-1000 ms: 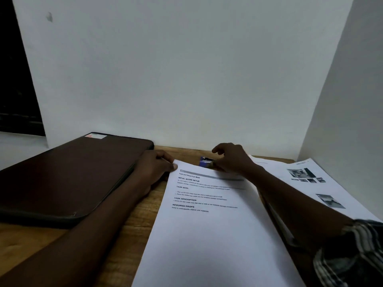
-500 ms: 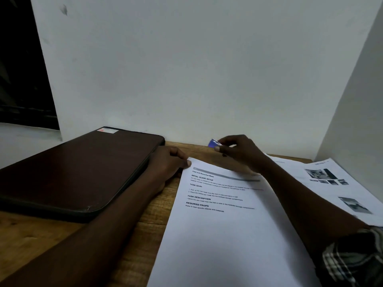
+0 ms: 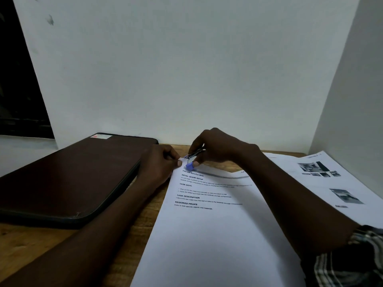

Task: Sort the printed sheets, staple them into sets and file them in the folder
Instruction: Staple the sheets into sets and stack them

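Pinching the sheets [image 3: 207, 224] at one corner, the left hand [image 3: 160, 163] aligns them while right hand [image 3: 217, 148] fingers curl round the stapler [image 3: 191, 162] set over it

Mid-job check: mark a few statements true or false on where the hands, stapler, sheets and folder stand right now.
1. The right hand holds the blue stapler at the top left corner of the text sheets. True.
2. The left hand rests flat on the folder. False: it pinches the corner of the text sheets, right beside the stapler.
3. The folder lies open, with sheets inside. False: it lies closed on the table, left of the text sheets.
4. More sheets, the photo sheets, lie to the right of the text sheets. True.
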A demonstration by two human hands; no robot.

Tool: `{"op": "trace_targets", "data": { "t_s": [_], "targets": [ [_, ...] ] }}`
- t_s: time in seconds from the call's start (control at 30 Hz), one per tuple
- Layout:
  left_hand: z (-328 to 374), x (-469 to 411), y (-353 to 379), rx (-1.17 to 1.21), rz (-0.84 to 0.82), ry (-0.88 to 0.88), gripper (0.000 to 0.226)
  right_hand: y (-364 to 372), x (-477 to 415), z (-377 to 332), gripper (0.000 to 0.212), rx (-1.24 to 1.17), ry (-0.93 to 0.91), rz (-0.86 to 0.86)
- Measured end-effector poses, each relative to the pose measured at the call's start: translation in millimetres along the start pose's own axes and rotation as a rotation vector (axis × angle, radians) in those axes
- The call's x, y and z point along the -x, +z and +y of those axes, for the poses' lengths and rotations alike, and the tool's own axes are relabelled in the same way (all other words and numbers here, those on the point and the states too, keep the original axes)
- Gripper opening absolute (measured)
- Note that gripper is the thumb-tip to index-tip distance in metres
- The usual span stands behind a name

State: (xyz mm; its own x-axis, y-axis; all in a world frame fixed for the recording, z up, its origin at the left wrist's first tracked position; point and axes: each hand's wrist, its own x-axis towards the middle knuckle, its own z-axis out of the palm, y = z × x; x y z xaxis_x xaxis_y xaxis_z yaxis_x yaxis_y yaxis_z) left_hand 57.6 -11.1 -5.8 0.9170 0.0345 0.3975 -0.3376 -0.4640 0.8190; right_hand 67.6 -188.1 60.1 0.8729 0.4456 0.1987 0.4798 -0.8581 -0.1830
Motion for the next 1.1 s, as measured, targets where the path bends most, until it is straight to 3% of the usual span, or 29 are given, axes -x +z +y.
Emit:
{"op": "trace_targets", "data": {
  "t_s": [0.13,0.37,0.63,0.87,0.9,0.97,1.1],
  "targets": [
    [-0.4,-0.3,1.8,-0.051,0.019,0.03,0.031,5.3,-1.7,-2.9,0.04,-0.005,-0.003,-0.039],
    [-1.2,0.1,4.8,-0.077,0.038,0.073,0.012,9.6,0.3,-7.5,0.041,-0.074,-0.01,-0.019],
    [-4.0,0.3,4.8,-0.005,0.035,0.051,0.021,14.0,-3.6,-6.6,0.032,-0.045,-0.013,0.036],
    [-6.1,-2.8,2.5,0.092,-0.084,0.032,0.008,17.4,-3.9,-4.3,0.026,0.004,-0.013,0.087],
    [-4.9,-1.8,1.3,0.099,-0.139,0.017,0.015,17.5,-4.0,-3.8,0.023,0.006,-0.013,0.099],
    [-2.5,0.4,0.2,0.048,-0.228,0.018,0.03,17.8,-4.5,-3.3,0.02,0.006,-0.014,0.119],
    [5.0,4.0,0.7,-0.101,-0.187,0.103,0.025,19.5,-4.9,-4.6,0.02,0.004,-0.016,0.126]
  ]
}}
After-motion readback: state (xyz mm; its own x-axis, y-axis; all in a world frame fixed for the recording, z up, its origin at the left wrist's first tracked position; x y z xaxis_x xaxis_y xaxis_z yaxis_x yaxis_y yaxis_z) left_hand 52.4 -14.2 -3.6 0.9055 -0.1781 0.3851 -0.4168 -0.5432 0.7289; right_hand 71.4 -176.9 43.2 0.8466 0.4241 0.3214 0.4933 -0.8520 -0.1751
